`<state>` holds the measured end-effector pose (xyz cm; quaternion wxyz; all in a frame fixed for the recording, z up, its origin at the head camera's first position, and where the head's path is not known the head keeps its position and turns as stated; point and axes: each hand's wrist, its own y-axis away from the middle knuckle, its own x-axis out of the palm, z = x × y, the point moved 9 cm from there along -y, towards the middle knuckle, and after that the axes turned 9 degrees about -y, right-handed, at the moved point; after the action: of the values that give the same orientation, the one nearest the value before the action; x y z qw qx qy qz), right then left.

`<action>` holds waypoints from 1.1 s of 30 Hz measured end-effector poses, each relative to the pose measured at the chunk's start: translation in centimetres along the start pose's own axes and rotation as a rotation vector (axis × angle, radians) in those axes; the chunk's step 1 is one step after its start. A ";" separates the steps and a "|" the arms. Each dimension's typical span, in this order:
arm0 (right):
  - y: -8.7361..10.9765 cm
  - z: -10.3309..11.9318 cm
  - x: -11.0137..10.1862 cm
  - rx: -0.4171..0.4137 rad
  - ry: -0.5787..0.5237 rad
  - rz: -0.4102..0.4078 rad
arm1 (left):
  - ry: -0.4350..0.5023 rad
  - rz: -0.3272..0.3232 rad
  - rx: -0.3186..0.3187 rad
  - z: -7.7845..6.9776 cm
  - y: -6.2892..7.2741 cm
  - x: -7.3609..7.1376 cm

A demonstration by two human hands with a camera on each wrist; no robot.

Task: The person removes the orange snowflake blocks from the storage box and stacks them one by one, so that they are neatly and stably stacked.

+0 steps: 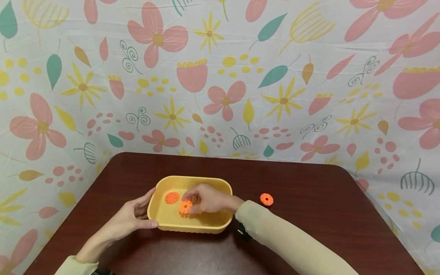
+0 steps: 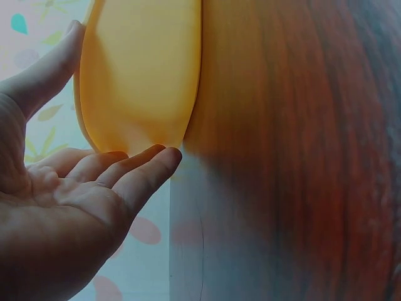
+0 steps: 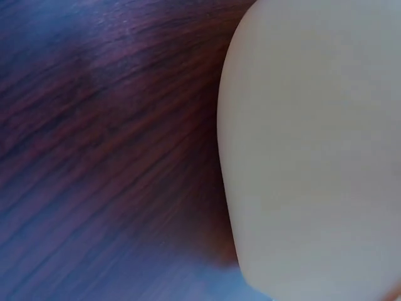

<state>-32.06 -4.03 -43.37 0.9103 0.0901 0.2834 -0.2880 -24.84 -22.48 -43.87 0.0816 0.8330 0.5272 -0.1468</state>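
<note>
A yellow plastic basket with rounded corners sits on the table. My left hand holds its left end, thumb at the front corner and fingers against the side wall. In the left wrist view, the left hand touches the basket with its fingertips and thumb. Reaching into the basket, my right hand pinches an orange notched disc between thumb and fingers. Another orange disc lies on the basket floor, left of that hand. The right wrist view does not show the right hand's fingers.
A third orange disc lies on the dark brown table, right of the basket. Behind the table hangs a flower-patterned cloth. A pale smooth surface fills much of the right wrist view.
</note>
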 end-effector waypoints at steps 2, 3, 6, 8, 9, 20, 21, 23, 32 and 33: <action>0.1 0.0 -0.2 -0.010 -0.008 -0.007 | -0.006 -0.002 -0.001 -0.1 0.0 0.0; 0.1 0.0 -0.3 -0.014 -0.015 -0.012 | -0.010 -0.003 -0.001 -0.1 0.0 0.0; 0.4 -0.1 -0.7 -0.014 -0.033 -0.029 | -0.017 -0.004 0.001 -0.2 0.1 0.0; 0.5 0.1 -1.0 -0.016 -0.047 -0.040 | -0.016 -0.004 0.003 -0.2 0.1 0.0; 0.6 0.2 -1.2 -0.021 -0.053 -0.046 | -0.016 -0.006 0.002 -0.2 0.1 0.0; 2.5 1.7 -3.9 -0.087 -0.022 -0.109 | -0.020 -0.013 -0.008 0.0 0.1 -0.1; 2.8 1.8 -4.2 -0.092 -0.019 -0.116 | -0.019 -0.013 -0.006 0.0 0.1 -0.1; 3.4 2.1 -4.7 -0.093 -0.020 -0.130 | -0.019 -0.012 -0.002 -0.1 0.1 -0.1; 6.4 1.2 -7.3 -0.039 -0.038 -0.223 | -0.023 -0.008 0.005 -0.2 0.2 0.0; 6.8 1.1 -7.6 -0.026 -0.045 -0.232 | -0.021 -0.007 0.006 -0.2 0.2 0.0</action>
<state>-32.74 4.82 -38.17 0.8780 0.0383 0.2751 -0.3897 -24.64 -22.46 -43.67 0.0840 0.8298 0.5288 -0.1573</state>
